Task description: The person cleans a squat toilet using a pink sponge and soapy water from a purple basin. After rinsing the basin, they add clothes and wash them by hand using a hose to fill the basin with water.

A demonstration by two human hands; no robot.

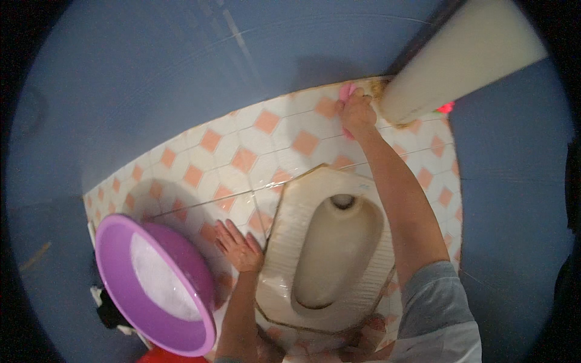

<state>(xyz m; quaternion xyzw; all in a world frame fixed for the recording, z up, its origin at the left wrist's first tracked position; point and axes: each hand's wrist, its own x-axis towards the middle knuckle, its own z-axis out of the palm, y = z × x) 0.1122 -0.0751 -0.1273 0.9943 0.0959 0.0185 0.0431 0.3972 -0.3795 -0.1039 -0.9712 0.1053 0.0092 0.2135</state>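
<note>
In the head view my right hand (358, 111) is closed on a pink cloth (347, 90), pressed against the patterned floor tiles (244, 159) near the base of a thick pale pipe. My left hand (239, 248), its fingers spread and nothing seen in it, is at the floor between a purple plastic basin (206, 313) and a squat toilet (290, 218). The basin stands to the left of that hand and holds whitish, foamy liquid. My right forearm crosses over the toilet's right edge.
The wide pale pipe (454, 63) rises at the upper right, with brown stains round its foot. Behind it lies a bright pink-red thing (446, 107). Blue walls (181, 68) enclose the floor. Something red (168, 356) shows below the basin, and black and white items (109, 311) lie behind it.
</note>
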